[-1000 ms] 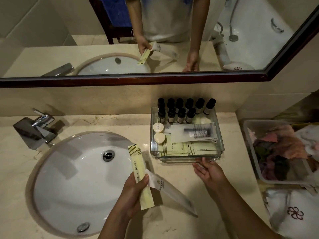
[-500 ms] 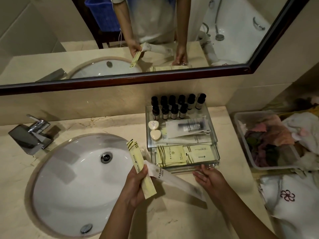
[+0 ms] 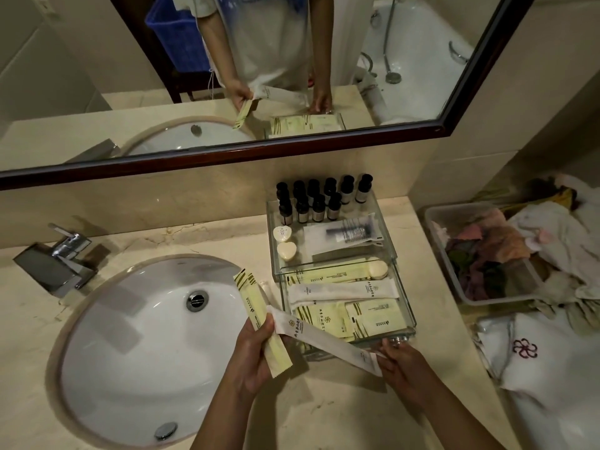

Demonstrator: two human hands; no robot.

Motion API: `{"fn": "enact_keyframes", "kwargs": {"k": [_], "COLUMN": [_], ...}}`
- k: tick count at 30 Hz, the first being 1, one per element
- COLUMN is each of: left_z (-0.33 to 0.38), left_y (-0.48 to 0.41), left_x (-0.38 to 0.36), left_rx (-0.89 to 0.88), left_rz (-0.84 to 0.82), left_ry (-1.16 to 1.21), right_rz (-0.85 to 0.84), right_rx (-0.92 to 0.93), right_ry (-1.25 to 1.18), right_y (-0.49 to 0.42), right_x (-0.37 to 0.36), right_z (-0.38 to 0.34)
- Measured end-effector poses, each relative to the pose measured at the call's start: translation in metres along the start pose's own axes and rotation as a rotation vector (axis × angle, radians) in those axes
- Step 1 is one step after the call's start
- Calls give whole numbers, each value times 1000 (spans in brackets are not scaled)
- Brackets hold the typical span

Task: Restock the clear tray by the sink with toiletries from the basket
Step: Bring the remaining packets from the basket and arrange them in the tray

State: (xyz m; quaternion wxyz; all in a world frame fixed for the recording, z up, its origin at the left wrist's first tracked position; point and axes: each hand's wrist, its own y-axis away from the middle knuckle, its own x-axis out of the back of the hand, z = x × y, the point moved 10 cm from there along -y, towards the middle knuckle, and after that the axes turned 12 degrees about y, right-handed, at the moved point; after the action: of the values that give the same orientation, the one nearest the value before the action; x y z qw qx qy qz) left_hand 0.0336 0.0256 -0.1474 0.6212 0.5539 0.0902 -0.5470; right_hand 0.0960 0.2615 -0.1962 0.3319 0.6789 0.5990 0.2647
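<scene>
Marble counter [image 3: 324,417], left hand [image 3: 253,362] gripping 2 packets [image 3: 259,306], right hand [image 3: 409,371] at clear tray [image 3: 410,306]

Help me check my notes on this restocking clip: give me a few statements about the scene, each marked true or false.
1. The left hand grips a long yellow packet and a white packet. True.
2. The black-capped bottles lie flat on the counter. False: they stand upright at the back of the clear tray.
3. Two heart-shaped soaps sit on the tray's left side. True.
4. The faucet stands to the right of the tray. False: it is left of the sink, far from the tray.
</scene>
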Motion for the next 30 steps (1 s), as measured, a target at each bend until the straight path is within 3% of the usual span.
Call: {"fn": "enact_keyframes", "kwargs": {"k": [8,12,15,20,22,26,30], "left_z": [3,2,1,-7,-3,28,44], "left_y": [4,3,-1,-21,-30,-40,-37], "left_x": [-4,-7,-19,-31,-28,-12,-5], "left_rx": [-9,-5,-13,-2,-53,-247,-355], "left_rz": [3,27,-4,9,85,344,562], "left_ry": [49,86,199,177,33,-627,-927], "right_rz": [-12,87,19,-55,42,211,252], "right_rx": [-73,-264,-366,-258,-217,-127,-164], "right_ry": [-102,-10,-108,-25,22,81,243], "right_y": [-1,2,4,1,-9,-37,-57], "right_x": [-3,16,15,5,18,40,40], "right_z": [6,23,27,-19,-37,-72,-81]}}
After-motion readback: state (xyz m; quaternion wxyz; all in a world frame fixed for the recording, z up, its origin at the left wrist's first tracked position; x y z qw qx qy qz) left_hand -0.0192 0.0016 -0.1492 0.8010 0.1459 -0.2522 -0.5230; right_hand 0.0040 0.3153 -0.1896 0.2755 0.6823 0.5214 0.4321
